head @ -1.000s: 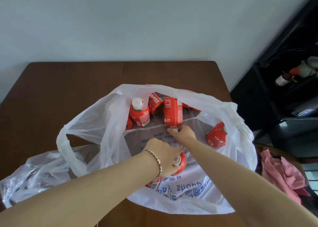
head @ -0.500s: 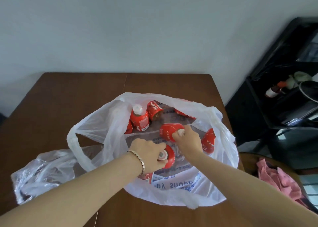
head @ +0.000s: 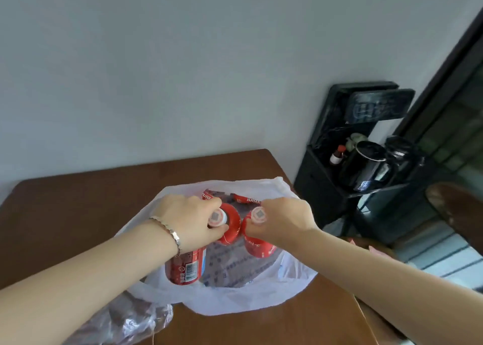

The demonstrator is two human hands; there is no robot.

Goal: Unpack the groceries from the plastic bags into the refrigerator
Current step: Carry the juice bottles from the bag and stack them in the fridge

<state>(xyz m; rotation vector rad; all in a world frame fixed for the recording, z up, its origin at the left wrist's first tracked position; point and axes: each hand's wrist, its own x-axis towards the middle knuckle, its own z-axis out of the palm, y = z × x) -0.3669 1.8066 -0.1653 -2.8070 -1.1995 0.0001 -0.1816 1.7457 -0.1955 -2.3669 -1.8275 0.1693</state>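
Note:
A white plastic bag [head: 235, 300] lies open on the brown table [head: 78, 214]. My left hand [head: 188, 222] grips a red juice bottle [head: 185, 266] round its white cap, with the body hanging tilted below my wrist. My right hand [head: 282, 219] pinches the cap of a second red juice bottle [head: 257, 246], which hangs just above the bag. The two bottles touch at the shoulders. Two more red bottles [head: 248, 200] lie in the bag behind my hands, partly hidden.
A crumpled clear plastic bag [head: 130, 323] lies at the table's front left. To the right stands a black shelf unit [head: 321, 188] with a dark kettle [head: 366, 167] and a small bottle [head: 335, 156]. A dark rounded chair back [head: 454, 208] is at far right.
Both hands closed on bottle caps inside the bag and raised the two bottles upright and off the bag's bottom. The view swung up and to the right.

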